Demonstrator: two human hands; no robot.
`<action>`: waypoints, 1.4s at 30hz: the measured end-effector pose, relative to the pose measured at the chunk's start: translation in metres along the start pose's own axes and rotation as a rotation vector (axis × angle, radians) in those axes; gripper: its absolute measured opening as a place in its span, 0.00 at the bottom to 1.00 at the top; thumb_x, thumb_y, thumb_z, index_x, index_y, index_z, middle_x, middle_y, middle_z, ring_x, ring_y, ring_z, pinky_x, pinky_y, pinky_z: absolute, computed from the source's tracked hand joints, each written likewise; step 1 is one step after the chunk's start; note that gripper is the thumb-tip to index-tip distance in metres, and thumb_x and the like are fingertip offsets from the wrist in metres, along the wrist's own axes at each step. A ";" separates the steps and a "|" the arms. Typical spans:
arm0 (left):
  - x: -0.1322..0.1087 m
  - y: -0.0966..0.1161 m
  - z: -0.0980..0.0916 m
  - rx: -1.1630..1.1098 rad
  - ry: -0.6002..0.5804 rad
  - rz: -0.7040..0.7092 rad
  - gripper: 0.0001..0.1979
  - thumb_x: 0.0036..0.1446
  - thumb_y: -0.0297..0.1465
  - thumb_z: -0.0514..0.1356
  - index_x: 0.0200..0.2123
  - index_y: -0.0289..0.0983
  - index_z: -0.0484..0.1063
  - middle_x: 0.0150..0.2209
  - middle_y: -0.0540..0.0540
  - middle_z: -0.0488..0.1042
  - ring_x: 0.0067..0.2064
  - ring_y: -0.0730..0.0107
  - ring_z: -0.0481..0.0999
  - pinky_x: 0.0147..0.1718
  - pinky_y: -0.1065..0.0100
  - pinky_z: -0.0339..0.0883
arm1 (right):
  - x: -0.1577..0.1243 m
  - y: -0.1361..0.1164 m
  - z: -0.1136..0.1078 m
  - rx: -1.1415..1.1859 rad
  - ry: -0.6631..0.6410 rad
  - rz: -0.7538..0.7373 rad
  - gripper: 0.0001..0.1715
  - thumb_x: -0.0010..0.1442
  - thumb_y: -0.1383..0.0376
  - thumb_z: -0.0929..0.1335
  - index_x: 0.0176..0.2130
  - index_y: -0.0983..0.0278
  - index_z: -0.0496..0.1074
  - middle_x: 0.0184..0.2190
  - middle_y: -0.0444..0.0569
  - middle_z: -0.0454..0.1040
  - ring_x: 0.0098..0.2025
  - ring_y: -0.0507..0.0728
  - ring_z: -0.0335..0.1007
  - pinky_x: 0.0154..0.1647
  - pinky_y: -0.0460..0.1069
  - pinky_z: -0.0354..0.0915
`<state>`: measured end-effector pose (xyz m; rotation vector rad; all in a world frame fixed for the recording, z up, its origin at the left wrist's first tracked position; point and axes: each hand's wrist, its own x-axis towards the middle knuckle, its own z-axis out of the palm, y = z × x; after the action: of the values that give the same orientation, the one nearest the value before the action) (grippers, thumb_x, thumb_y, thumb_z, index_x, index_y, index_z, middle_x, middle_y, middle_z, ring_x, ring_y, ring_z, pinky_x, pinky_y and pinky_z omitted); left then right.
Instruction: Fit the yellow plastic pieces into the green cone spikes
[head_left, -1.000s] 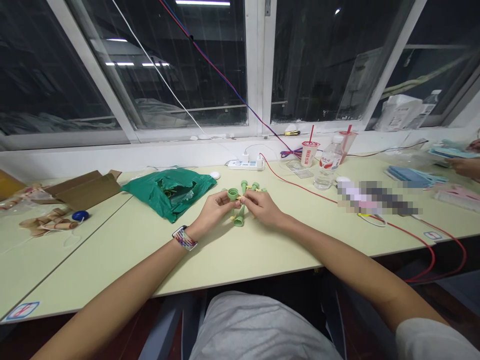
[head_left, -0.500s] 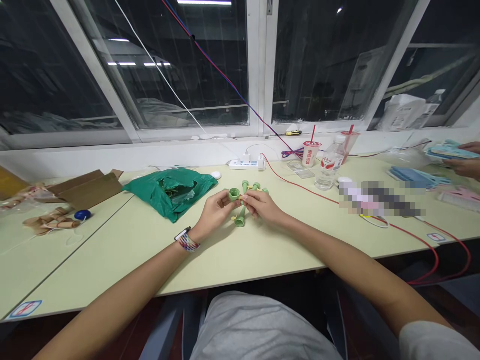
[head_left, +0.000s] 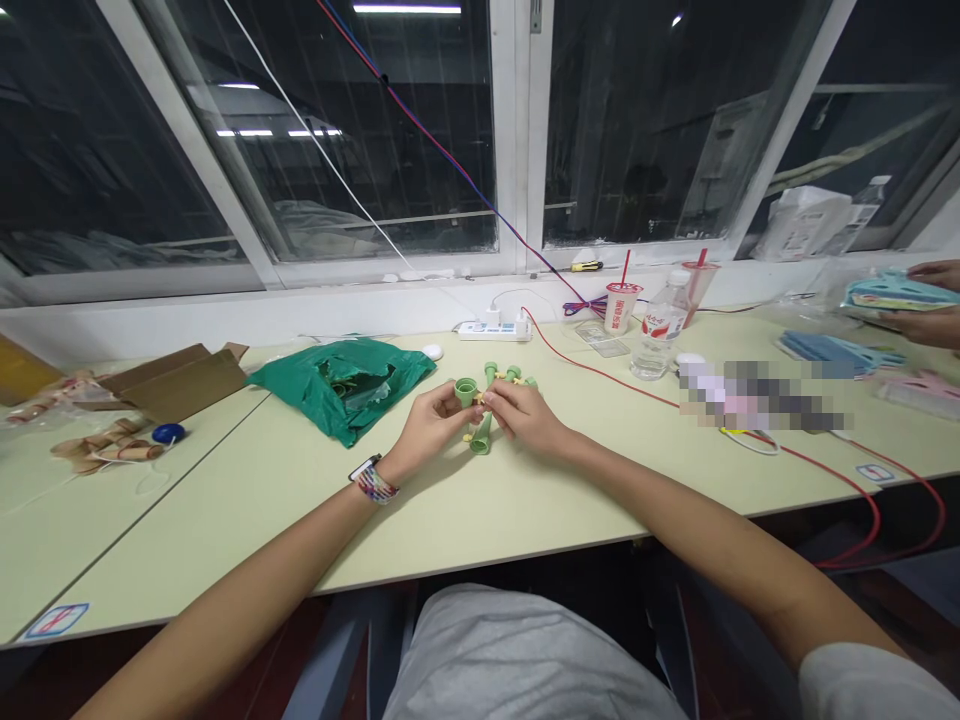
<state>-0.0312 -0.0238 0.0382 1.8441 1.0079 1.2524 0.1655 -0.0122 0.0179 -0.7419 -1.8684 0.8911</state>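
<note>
A green cup-mouthed plastic piece (head_left: 466,387) is held by my left hand (head_left: 427,422), fingers closed round it and its round opening facing up. My right hand (head_left: 527,410) pinches at a small yellow part (head_left: 478,398) on the side of that piece; the fingertips partly hide it. Just below my hands a green trumpet-shaped piece (head_left: 481,440) lies on the table, also with a bit of yellow. Behind my right hand several similar green pieces (head_left: 513,373) with yellow parts lie together, partly covered by the fingers.
A torn green bag (head_left: 300,385), an open cardboard box (head_left: 176,385) and wooden pieces with a blue ball (head_left: 168,433) are left. A power strip (head_left: 480,331), paper cup (head_left: 621,308), water bottle (head_left: 660,335) and red cable (head_left: 600,372) lie beyond. Another person's hands (head_left: 930,325) hold a light-blue packet.
The green piece in my left hand has shifted slightly left, and more of the yellow part shows. At far right, the other person's hands have turned and lowered the light-blue packet.
</note>
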 end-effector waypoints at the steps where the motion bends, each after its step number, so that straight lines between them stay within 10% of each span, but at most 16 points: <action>1: 0.000 0.000 0.000 0.001 0.003 -0.003 0.16 0.52 0.43 0.73 0.32 0.36 0.79 0.27 0.47 0.75 0.28 0.69 0.72 0.27 0.68 0.67 | 0.000 0.000 0.000 -0.014 -0.004 -0.007 0.23 0.74 0.51 0.62 0.30 0.60 0.64 0.18 0.37 0.64 0.22 0.51 0.62 0.30 0.48 0.60; 18: -0.002 -0.004 0.001 0.016 0.000 -0.026 0.17 0.52 0.44 0.74 0.32 0.37 0.78 0.30 0.45 0.78 0.34 0.59 0.78 0.31 0.61 0.75 | 0.006 0.008 0.003 0.261 -0.047 0.120 0.23 0.68 0.47 0.66 0.29 0.61 0.64 0.17 0.36 0.63 0.16 0.49 0.60 0.22 0.46 0.56; 24: 0.002 0.000 -0.001 -0.001 0.018 0.059 0.22 0.55 0.43 0.73 0.50 0.39 0.80 0.46 0.42 0.80 0.44 0.61 0.80 0.44 0.62 0.76 | 0.010 0.008 -0.002 0.305 0.005 0.143 0.24 0.65 0.45 0.68 0.30 0.61 0.67 0.16 0.36 0.64 0.16 0.50 0.61 0.19 0.46 0.59; 28: 0.008 0.003 -0.005 0.064 0.033 0.056 0.24 0.58 0.43 0.71 0.53 0.38 0.80 0.36 0.45 0.78 0.35 0.65 0.76 0.36 0.65 0.72 | 0.013 0.008 -0.006 0.315 0.010 0.168 0.25 0.64 0.43 0.68 0.31 0.61 0.67 0.16 0.36 0.65 0.16 0.49 0.61 0.19 0.45 0.60; 42: 0.102 -0.053 -0.025 0.139 0.243 -0.269 0.25 0.45 0.48 0.73 0.39 0.35 0.76 0.36 0.40 0.82 0.39 0.60 0.80 0.39 0.63 0.73 | 0.028 0.037 -0.029 0.283 0.351 0.224 0.17 0.61 0.51 0.68 0.32 0.61 0.70 0.16 0.36 0.64 0.16 0.49 0.58 0.20 0.46 0.56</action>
<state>-0.0424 0.0930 0.0425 1.6141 1.4555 1.2876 0.1852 0.0382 0.0107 -0.8771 -1.3367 1.0637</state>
